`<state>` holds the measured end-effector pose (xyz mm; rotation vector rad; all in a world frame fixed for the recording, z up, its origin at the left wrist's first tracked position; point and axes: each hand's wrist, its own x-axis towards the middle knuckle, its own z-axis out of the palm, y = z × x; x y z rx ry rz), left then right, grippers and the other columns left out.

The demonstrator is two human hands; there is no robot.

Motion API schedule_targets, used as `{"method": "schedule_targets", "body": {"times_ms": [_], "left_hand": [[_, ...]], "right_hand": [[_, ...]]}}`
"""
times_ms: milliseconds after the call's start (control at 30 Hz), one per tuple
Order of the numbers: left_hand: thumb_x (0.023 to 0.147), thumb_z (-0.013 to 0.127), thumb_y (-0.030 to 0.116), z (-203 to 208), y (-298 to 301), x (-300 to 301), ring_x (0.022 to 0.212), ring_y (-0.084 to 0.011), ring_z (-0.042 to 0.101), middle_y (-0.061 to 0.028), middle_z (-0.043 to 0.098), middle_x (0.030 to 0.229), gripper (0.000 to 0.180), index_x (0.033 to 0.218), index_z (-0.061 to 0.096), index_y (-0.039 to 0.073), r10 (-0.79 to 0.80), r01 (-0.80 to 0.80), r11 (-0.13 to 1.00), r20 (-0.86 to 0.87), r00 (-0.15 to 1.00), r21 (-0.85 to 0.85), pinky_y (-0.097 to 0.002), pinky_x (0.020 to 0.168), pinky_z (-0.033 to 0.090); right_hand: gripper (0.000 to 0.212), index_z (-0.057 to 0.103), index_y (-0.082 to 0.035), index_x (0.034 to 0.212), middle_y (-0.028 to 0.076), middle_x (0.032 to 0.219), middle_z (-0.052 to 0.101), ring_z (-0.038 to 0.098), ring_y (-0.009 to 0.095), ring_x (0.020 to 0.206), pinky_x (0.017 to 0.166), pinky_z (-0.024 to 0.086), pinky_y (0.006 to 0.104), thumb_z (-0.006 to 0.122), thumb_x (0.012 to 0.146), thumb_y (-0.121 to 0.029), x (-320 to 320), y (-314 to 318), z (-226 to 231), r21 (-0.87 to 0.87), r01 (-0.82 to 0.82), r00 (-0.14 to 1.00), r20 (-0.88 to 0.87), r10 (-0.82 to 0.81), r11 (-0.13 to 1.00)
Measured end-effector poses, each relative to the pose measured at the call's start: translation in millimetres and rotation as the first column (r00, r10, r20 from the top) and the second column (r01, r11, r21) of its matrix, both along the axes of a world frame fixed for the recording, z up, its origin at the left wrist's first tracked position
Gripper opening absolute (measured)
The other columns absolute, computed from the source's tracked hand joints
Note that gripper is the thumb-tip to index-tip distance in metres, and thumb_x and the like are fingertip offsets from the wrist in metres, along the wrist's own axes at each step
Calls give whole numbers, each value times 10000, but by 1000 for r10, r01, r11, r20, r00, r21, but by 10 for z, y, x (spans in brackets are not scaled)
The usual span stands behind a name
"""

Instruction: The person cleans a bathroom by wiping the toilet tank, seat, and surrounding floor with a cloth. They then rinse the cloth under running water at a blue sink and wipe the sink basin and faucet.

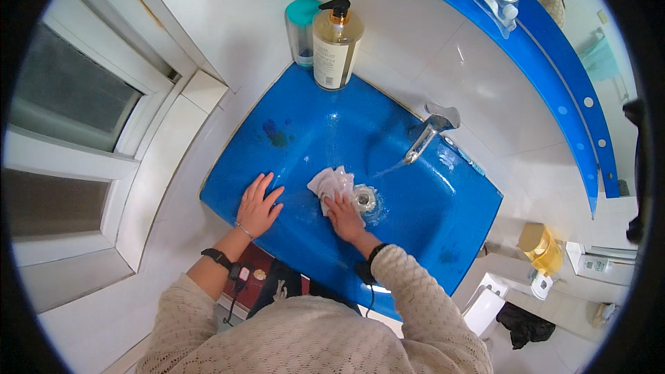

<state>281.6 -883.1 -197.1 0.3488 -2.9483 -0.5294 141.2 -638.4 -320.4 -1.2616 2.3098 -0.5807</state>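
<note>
A pale pinkish-white cloth [333, 181] lies crumpled in the basin of the blue sink [415, 225], just left of the metal drain [364, 198]. My right hand [341, 216] presses down on the cloth, its fingers over the near part. On the sink's left front rim rests my left hand [259, 205], fingers spread, holding nothing. The chrome faucet [431, 136] stands at the back right of the basin, with what looks like a thin stream of water below its spout.
A pump bottle [337, 52] and a clear container with a teal lid [303, 14] stand in the back corner. A toothbrush [465, 157] lies behind the faucet. A blue-framed mirror [554, 76] overhangs the right. A window [76, 97] is at left.
</note>
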Motion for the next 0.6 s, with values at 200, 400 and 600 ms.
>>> {"method": "schedule_targets", "body": {"times_ms": [200,400,600], "left_hand": [[871,618,249,-56,-5,44,1344,-363,331,-156,366,1457,380,1237,593,150,-14,14,1000,-14,1000,-24,-491,1066,299],[873,608,247,-50,-32,45,1344,-353,332,-147,368,1458,372,1233,598,153,-33,33,999,-40,999,-6,-483,1065,307],[869,608,245,-44,-53,39,1343,-345,336,-137,371,1458,360,1216,609,151,-31,32,999,-59,998,10,-479,1061,317]], "right_hand": [[447,416,-265,1396,52,1545,257,279,269,1404,1145,216,423,485,955,-238,-794,41,282,314,-219,840,-421,342,924],[430,437,-205,1371,63,1344,523,425,235,1317,1143,221,428,493,945,-199,-788,510,268,359,-9,871,-456,184,933],[342,540,-121,1266,138,1131,634,571,303,1125,984,414,458,478,953,-243,-170,1032,239,240,165,905,-424,-49,957]]}}
